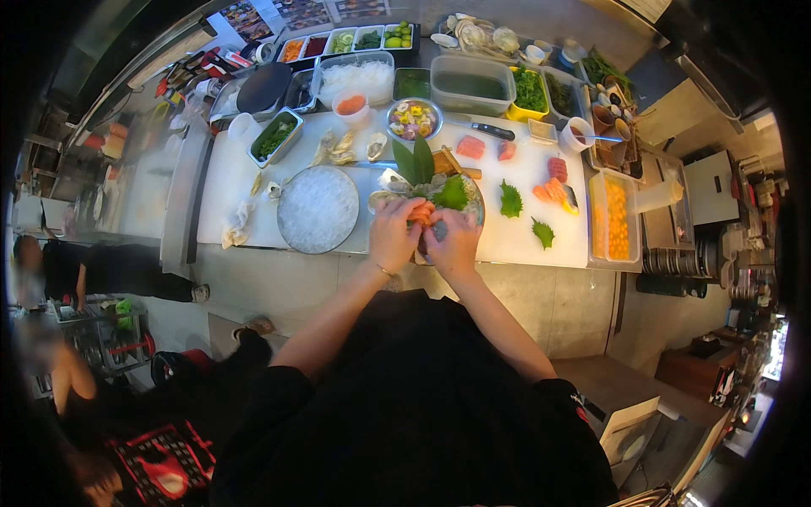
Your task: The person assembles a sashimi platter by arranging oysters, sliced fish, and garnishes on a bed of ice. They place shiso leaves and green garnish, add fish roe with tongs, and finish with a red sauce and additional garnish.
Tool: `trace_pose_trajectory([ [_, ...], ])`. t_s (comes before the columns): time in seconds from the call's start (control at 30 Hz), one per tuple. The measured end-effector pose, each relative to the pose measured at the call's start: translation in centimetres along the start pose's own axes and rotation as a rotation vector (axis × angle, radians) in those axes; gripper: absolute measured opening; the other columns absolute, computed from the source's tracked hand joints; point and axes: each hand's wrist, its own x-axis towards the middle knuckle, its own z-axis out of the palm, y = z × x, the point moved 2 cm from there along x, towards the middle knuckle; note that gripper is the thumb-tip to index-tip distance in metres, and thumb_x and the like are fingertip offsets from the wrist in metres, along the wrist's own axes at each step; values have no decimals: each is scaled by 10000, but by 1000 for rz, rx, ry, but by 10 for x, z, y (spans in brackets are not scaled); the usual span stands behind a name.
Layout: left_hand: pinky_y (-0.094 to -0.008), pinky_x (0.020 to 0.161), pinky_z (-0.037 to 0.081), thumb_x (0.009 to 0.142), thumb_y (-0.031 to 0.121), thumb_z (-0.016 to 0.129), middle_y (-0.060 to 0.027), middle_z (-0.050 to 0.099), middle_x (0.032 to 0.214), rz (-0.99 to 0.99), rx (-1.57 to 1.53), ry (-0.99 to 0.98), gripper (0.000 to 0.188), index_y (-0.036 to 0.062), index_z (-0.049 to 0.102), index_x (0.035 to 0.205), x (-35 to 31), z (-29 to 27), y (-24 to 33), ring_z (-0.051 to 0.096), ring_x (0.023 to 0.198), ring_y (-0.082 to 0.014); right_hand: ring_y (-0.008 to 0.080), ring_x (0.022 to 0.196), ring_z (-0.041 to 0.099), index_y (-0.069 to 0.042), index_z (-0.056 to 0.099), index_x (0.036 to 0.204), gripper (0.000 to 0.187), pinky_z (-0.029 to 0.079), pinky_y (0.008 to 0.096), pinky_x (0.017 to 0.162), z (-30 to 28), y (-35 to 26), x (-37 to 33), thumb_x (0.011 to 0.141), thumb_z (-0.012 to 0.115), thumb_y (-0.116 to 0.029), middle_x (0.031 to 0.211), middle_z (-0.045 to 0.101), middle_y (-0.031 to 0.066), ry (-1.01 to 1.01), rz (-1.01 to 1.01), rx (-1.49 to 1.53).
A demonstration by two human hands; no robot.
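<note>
My left hand and my right hand meet over the near edge of a garnished plate. Slices of orange salmon show between them, pinched by the fingers of my left hand. The fingertips of my right hand are curled close beside the salmon; what they hold, if anything, is hidden. On the plate stand long dark green leaves, a frilly green shiso leaf and a small bamboo mat. An oyster shell lies at its left side. Left of it sits a round plate of crushed ice.
Right on the white board lie loose shiso leaves, salmon slices and red fish blocks. A black-handled knife lies behind. A bowl of flowers and several tubs line the back. Other people are at the left.
</note>
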Motion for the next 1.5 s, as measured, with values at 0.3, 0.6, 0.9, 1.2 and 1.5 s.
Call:
trace_pose_trajectory([
  [0.3, -479, 929, 517, 874, 236, 869, -127, 737, 1107, 50, 12, 118, 473, 90, 750, 1308, 14, -7, -12, 663, 1020, -351, 290, 1128, 613, -194, 746, 1087, 283, 363, 503, 948, 19, 6, 2, 836, 850, -272, 1091, 776, -16, -19, -18, -151],
  [0.6, -449, 863, 520, 871, 286, 912, -116, 764, 1049, -111, -119, -21, 593, 74, 703, 1383, 29, 4, -30, 702, 835, -311, 349, 1124, 669, -151, 769, 997, 165, 480, 515, 971, -38, 45, 82, 853, 837, -194, 1113, 784, 65, 92, -25, -6],
  [0.9, -372, 821, 510, 930, 192, 854, -115, 676, 1199, -242, -129, 208, 486, 39, 690, 1361, 0, -36, 21, 640, 984, -266, 385, 1099, 744, -98, 797, 1093, 220, 587, 494, 966, 38, 157, 251, 962, 708, -251, 1046, 799, 189, -643, -216, -157],
  [1.2, -347, 839, 512, 978, 153, 789, -76, 680, 1233, -408, -275, 257, 377, 58, 698, 1331, -33, -29, 43, 638, 1030, -199, 351, 1073, 733, -80, 717, 1169, 336, 599, 471, 920, 42, 155, 235, 839, 777, -96, 1107, 725, 138, -620, -251, -324],
  [1.5, -352, 993, 541, 1019, 107, 752, -71, 669, 1313, -231, -490, 125, 375, 38, 673, 1380, 32, -9, 89, 652, 1218, -196, 272, 967, 742, -105, 671, 1272, 453, 615, 392, 842, 20, 172, 201, 856, 757, 52, 1049, 655, 93, -128, -233, -13],
])
